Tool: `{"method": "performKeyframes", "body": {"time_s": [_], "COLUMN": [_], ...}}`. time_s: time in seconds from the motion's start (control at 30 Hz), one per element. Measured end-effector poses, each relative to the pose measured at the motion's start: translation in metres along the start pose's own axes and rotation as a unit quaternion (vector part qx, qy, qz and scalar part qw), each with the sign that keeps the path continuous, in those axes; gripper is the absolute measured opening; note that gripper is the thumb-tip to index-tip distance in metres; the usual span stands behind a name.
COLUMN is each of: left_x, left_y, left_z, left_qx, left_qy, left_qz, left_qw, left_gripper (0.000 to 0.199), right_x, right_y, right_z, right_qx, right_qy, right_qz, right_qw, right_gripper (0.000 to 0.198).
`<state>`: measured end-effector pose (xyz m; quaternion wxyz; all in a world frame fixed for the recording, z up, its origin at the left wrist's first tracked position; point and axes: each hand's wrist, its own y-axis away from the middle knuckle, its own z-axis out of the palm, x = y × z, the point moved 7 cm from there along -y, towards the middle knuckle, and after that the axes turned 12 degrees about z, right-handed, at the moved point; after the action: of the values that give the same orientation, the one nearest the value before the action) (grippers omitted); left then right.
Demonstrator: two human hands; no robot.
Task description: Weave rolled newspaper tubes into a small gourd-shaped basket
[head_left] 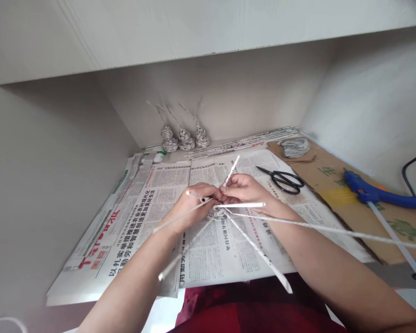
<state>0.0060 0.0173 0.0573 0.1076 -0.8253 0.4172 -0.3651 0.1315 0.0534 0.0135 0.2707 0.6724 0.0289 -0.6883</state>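
Observation:
Over the newspaper-covered table, my left hand (199, 203) and my right hand (246, 190) meet with their fingertips together at the centre of a small weaving of rolled newspaper. Several paper tubes (260, 252) radiate from that centre toward me and to both sides, and one long tube runs off to the right past my forearm. The fingers of both hands are closed on the paper tubes near the middle. One tube stands up and away between the thumb and fingers of my right hand. The woven centre is mostly hidden under my fingers.
Black scissors (284, 179) lie right of my hands. A blue glue gun (377, 189) rests on cardboard (350, 217) at the right, near a grey cloth (294, 148). Three woven gourd shapes (186, 140) and loose paper tubes (249, 142) line the back. Newspapers (142, 222) cover the table.

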Motion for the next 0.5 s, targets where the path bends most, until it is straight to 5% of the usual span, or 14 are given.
{"method": "performKeyframes", "body": {"time_s": [0.13,0.23,0.37,0.5], "left_x": [-0.009,-0.011,-0.009,-0.009], "left_y": [0.003,0.003,0.001,0.001], "left_z": [0.0,0.001,0.003,0.004], "left_qx": [0.031,0.035,0.0,-0.026], "left_qy": [0.002,0.0,-0.057,-0.054], "left_qz": [-0.072,-0.067,-0.028,-0.029], "left_qw": [0.997,0.997,0.998,0.998], "left_gripper": [0.024,0.032,0.003,0.007], "right_x": [-0.004,-0.012,-0.021,-0.022], "right_y": [0.003,0.01,0.021,0.024], "right_z": [0.005,0.008,0.016,0.019], "right_qx": [0.03,0.052,0.038,0.024], "right_qy": [0.029,0.078,0.161,0.16], "right_qz": [-0.046,-0.111,-0.168,-0.18], "right_qw": [0.998,0.989,0.972,0.97], "right_gripper": [0.026,0.02,0.015,0.017]}}
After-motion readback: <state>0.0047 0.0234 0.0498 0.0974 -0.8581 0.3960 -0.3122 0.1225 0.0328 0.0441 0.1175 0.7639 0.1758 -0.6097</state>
